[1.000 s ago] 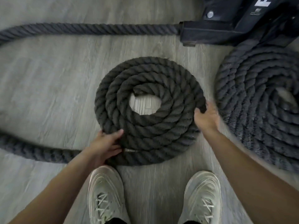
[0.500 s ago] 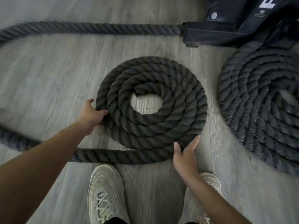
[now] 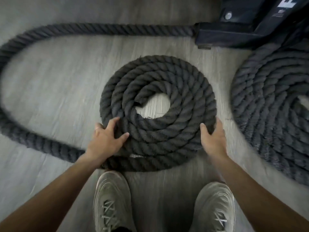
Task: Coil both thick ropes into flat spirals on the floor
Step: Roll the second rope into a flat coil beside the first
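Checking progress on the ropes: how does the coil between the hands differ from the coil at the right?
The middle coil has few turns; the right coil has many more and spreads wider. The middle coil trails a long loose tail across the floor; the right coil shows none in view. Both hands touch the middle coil only. Both are dark twisted rope, lying flat.

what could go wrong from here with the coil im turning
1. The spiral has a small gap near the left hand where floor shows between turns; more rotation may leave that outer turn loose.
2. The uncoiled rope loops wide to the left toward the black frame; it may drag and pull the spiral out of round.
3. The right hand works close to the finished coil; a growing spiral could crowd it.
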The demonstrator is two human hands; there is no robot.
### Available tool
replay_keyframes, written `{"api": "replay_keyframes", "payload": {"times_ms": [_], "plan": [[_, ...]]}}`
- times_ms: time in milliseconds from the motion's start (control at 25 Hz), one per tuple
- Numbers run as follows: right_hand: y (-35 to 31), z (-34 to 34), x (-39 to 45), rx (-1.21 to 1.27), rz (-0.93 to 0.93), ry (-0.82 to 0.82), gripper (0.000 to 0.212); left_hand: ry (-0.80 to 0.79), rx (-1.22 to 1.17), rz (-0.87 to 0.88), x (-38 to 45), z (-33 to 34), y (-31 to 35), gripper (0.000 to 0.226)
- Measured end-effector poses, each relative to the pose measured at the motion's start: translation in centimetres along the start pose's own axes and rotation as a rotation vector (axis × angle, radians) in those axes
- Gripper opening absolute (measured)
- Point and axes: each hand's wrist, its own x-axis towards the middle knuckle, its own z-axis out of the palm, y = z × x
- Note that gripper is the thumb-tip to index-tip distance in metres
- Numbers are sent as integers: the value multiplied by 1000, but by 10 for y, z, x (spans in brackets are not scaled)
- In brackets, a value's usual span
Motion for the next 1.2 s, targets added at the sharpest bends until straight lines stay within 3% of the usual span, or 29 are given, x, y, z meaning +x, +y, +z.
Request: {"api": "replay_keyframes", "payload": {"times_ms": [120, 240, 280, 400, 480, 600, 760, 920, 1080, 1200], "plan": [[21, 11, -53, 44, -24, -30, 70, 41, -35, -54, 38, -35, -1, 76], [26, 23, -84, 65, 10, -108, 70, -56, -494, -243, 77, -56, -3, 87], [27, 25, -79, 70, 35, -129, 73, -69, -536, -269, 86, -56, -7, 92], [30, 23, -53, 23, 52, -223, 86, 5, -356, -238, 97, -49, -13, 99], [31, 15, -30, 3, 36, -241, 82, 1, -275, -196, 86, -43, -6, 99], [7, -3, 12, 95, 49, -116, 62, -85, -197, -119, 55, -28, 4, 103], [-21, -20, 64, 192, 176, 34, 66, -257, -368, -204, 6, 7, 14, 111], [-20, -16, 38, 162, 96, 104, 51, -323, -360, -237, 3, 10, 9, 122], [21, 3, -22, 200, 75, 26, 72, -163, -247, -169, 41, -20, -4, 117], [42, 24, -63, 150, 85, -24, 87, -119, -415, -194, 63, -31, -6, 100]]}}
